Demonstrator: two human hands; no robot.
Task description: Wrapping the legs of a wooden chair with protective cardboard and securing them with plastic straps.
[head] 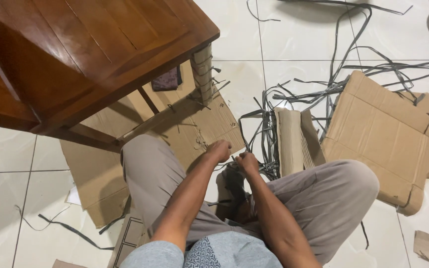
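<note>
1. We sit on a white tiled floor (6,198), knees spread, in grey-beige trousers.
2. A dark brown wooden piece of furniture (75,54) fills the upper left; its one visible leg (203,72) is wrapped in cardboard and stands on a flattened cardboard sheet (95,173) that runs under our left knee.
3. To the right lies a large opened cardboard box (378,134), flaps spread, just beside our right knee.
4. Between that box and our hands stands a narrower folded cardboard piece (291,141), tilted.
5. A tangle of grey plastic straps (266,134) spreads from the top right of the floor down to the spot just ahead of our hands, passing over and beside the cardboard.
6. One loose strap (65,228) lies apart on the tiles at lower left.
7. Our left hand (218,150) is curled into a closed fist over the edge of the cardboard sheet; we cannot tell what it has hold of.
8. Our right hand (247,162), close beside the left, is closed too, fingers pinched on a thin grey strap end (247,147) that leads up into the tangle.
</note>
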